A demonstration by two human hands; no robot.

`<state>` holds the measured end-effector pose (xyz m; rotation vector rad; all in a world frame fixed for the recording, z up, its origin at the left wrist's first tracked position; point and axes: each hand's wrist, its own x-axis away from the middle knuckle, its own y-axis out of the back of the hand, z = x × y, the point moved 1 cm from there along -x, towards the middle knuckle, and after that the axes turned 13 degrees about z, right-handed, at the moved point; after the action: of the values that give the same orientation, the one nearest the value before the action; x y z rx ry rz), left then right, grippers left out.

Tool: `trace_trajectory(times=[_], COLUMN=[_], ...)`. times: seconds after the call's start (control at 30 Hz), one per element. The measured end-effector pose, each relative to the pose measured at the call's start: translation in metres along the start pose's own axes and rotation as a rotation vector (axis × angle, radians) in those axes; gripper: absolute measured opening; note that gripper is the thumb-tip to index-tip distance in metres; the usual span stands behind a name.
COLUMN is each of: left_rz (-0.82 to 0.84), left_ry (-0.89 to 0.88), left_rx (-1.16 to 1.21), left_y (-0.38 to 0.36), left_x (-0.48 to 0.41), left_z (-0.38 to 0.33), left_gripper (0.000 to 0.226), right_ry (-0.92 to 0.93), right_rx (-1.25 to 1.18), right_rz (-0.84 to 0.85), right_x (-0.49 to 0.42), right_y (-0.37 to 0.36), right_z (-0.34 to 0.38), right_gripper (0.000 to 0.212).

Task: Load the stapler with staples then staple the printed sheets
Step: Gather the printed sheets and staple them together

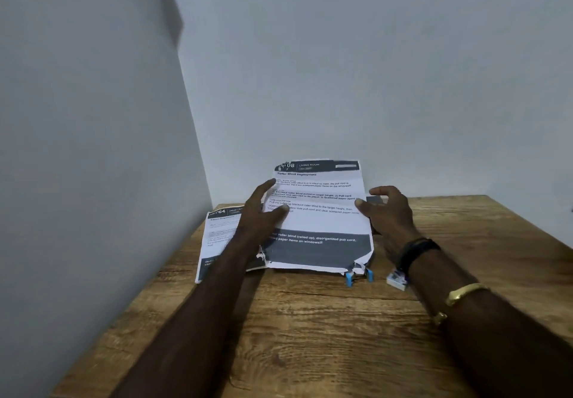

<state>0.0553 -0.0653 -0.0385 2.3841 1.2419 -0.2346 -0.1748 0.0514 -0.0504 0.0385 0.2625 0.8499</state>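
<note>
The upright printed sheet (pixel 319 211) reads "LIVING ROOM" and "Roller Blind Deployment"; the flat sheet (pixel 217 236) shows "64".

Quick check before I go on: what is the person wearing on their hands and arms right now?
Both forearms are bare, no sleeves or gloves. The right wrist carries a black band and, further up the forearm, a gold bangle. The left hand and its wrist show nothing worn.

Left grip (pixel 263 208) and right grip (pixel 383 211) spread, fingers loose
</note>
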Motion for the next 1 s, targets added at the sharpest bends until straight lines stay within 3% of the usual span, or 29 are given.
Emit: trace_trajectory(times=[0.07,0.23,0.37,0.53,0.63,0.77,0.9,1.0], left_rz=[-0.020,-0.097,-0.186,-0.332,-0.459,-0.423,-0.330,-0.236], left_ry=[-0.052,-0.058,-0.076,-0.229,-0.306,-0.240,-0.194,-0.199], left_rx=[-0.026,0.012,0.083,-0.134,-0.221,-0.139,-0.058,-0.101], left_y=[-0.007,-0.016,-0.017,-0.019,-0.021,-0.031,-0.049,-0.063], left_x=[-0.008,-0.024,-0.027,-0.023,-0.020,-0.018,-0.014,-0.011], left_z=[-0.005,-0.010,-0.009,-0.022,-0.028,-0.023,-0.011,-0.007], left_gripper=[0.060,0.034,0.029,0.011,0.016,0.007,0.012,0.011], right_ry=[0.027,0.066,0.132,0.236,0.326,0.406,0.300,0.378], right_rx=[-0.053,-0.158,-0.063,0.000,0.087,0.282,0.537,0.648], right_rz=[0.052,0.203,0.065,-0.055,-0.121,-0.171,-0.129,-0.057], right_x=[0.001,0.002,0.000,-0.004,0.001,0.004,0.008,0.015], right_y=[0.005,0.016,0.023,0.029,0.028,0.028,0.017,0.003], right_z=[0.003,0.010,0.015,0.020,0.025,0.025,0.014,0.007], right_gripper=[0.044,0.036,0.019,0.012,0.015,0.015,0.010,0.008])
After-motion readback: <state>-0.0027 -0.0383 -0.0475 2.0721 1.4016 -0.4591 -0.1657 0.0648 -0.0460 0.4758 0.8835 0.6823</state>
